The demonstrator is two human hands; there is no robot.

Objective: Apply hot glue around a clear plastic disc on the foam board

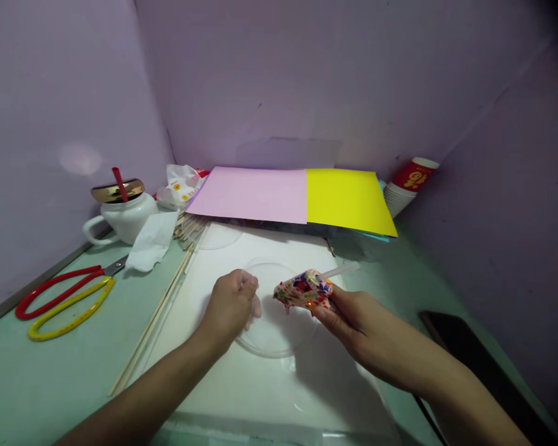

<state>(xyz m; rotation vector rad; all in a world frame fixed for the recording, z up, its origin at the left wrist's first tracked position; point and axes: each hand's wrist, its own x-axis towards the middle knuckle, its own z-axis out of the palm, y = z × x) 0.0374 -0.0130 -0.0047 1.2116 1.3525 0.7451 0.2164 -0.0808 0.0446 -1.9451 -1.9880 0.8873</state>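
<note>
My right hand [353,319] is closed around a glue gun [302,290] with a multicoloured patterned body. Its nozzle points left, a small red light glows on its side, and a translucent glue stick [339,271] sticks out of its back end. To the left of the nozzle, my left hand [232,303] is closed with its thumb and fingers pressed together; whatever they hold, if anything, I cannot make out. Beneath both hands a clear round plastic lid [279,355] lies on a white board [242,396].
Scissors [67,297], thin sticks [153,316], a white mug [128,217] and a tissue [153,241] lie left. Pink paper [255,192] and yellow paper [346,198] stretch across the back. Right are stacked paper cups [411,183] and a dark flat object [478,365].
</note>
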